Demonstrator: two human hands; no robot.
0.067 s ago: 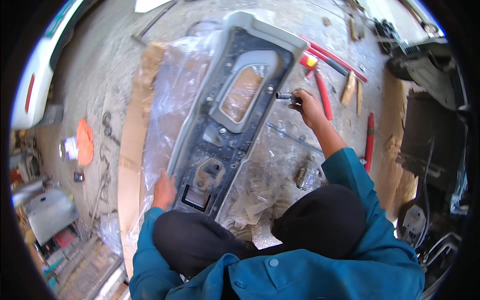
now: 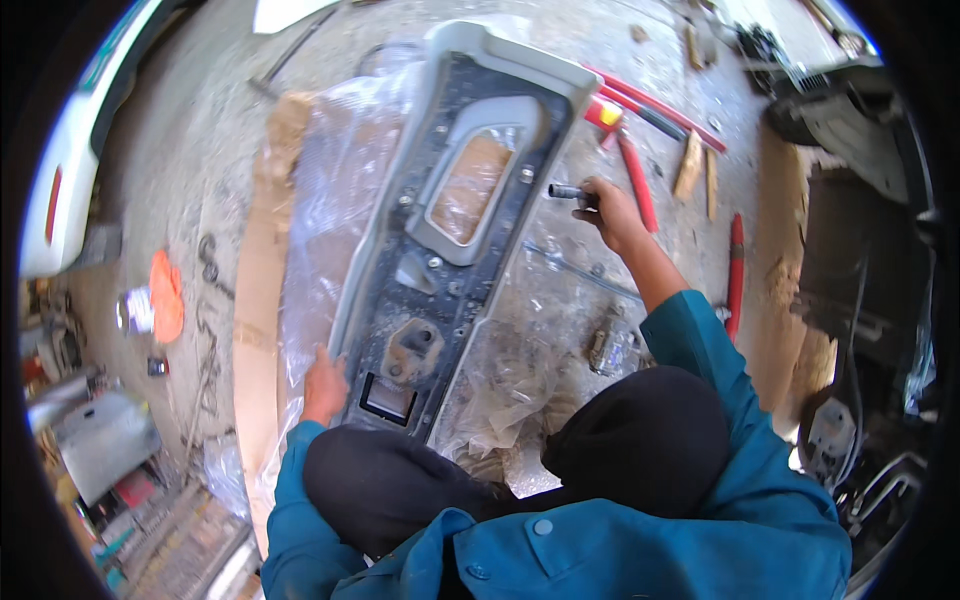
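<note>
Head view | right hand [image 2: 612, 212] grasping metal tool [image 2: 566, 191] | left hand [image 2: 325, 385] resting flat on panel [image 2: 450, 230] edge

Left hand [image 2: 324, 385]: near, low, palm down, fingers flat. Right hand [image 2: 610, 212]: arm extended far, fingers curled closed in a grip.

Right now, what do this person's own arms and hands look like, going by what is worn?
Both arms are in long teal sleeves of a buttoned work jacket, ending at the wrists. The left hand and right hand are bare: no gloves, and no watch or rings that I can make out.
</note>
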